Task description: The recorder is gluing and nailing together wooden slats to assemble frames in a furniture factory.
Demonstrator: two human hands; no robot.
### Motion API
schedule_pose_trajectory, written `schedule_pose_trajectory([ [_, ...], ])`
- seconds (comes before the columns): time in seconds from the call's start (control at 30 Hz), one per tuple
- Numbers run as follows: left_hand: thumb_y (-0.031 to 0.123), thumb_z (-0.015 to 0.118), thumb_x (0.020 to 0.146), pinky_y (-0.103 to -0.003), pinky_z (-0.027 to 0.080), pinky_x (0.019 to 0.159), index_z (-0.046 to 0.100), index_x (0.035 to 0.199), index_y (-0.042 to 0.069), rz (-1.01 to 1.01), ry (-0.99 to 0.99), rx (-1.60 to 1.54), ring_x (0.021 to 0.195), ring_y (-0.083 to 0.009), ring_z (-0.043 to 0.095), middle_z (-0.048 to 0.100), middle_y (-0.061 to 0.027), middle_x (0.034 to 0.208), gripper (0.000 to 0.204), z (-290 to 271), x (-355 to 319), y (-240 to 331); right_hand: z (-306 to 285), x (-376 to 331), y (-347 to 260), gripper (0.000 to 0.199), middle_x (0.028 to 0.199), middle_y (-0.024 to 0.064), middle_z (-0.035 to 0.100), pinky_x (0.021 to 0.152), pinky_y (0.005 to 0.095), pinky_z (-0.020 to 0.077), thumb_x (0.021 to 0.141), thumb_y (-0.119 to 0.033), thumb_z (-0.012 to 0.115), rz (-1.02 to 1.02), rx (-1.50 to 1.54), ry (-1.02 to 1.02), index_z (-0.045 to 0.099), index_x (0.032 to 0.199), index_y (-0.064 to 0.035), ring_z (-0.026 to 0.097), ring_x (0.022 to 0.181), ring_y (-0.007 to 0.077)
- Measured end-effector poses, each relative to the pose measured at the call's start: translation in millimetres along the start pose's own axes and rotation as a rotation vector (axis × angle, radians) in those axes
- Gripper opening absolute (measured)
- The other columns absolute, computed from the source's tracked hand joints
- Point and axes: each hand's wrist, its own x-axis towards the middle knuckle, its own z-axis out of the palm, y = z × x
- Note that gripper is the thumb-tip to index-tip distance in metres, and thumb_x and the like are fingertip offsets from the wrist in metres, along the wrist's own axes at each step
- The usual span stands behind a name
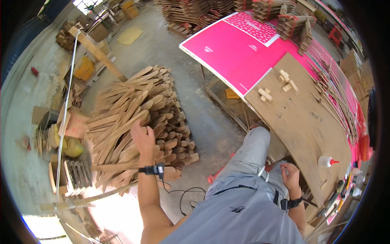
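Note:
To my left lies a big heap of wooden slats (162, 101) with rounded ends, stacked crosswise and jutting toward me. My left hand (143, 139) reaches over the heap, thumb apart from the fingers, its fingertips at the rounded end of one slat; no slat is seen lifted in it. My right hand (290, 177) hangs by my right thigh, close to the edge of the brown board, its fingers loosely curled with nothing visible in them. Each wrist wears a black strap with a small device.
A worktable with a pink sheet (231, 51) and a brown board (298, 110) stands at the right. On it are small wooden crosspieces (287, 80), thin rods (333, 97) and a white bottle (325, 162) with red tip. A black cable (183, 199) lies on the floor.

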Motion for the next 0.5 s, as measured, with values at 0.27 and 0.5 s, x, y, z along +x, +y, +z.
schedule_pose_trajectory([
  [0.27, 0.031, 0.077, 0.079, -0.051, 0.033, 0.121, 0.044, 0.153, 0.005, -0.096, -0.275, 0.379, 0.140, -0.0453, 0.044, 0.050, -0.0259, 0.150, 0.085, 16.1, 44.9, -141.8, 11.6, -3.6, -0.2, 0.007, 0.087, 0.0185, 0.071, 0.074, 0.0450, 0.0550, 0.089, -0.007, 0.069, -0.024, -0.062, -0.083, 0.072, 0.094, -0.0033, 0.069, 0.082, 0.0394],
  [0.5, 0.024, 0.077, 0.082, -0.050, 0.049, 0.099, 0.060, 0.136, 0.007, -0.075, -0.426, 0.362, 0.116, -0.0408, 0.060, 0.064, -0.0188, 0.121, 0.059, 49.8, 68.7, -111.7, 0.5, -52.7, 7.9, 0.010, 0.091, 0.0187, 0.074, 0.078, 0.0453, 0.0566, 0.088, -0.010, 0.069, 0.142, -0.098, -0.054, 0.075, 0.093, -0.0032, 0.070, 0.086, 0.0395],
])
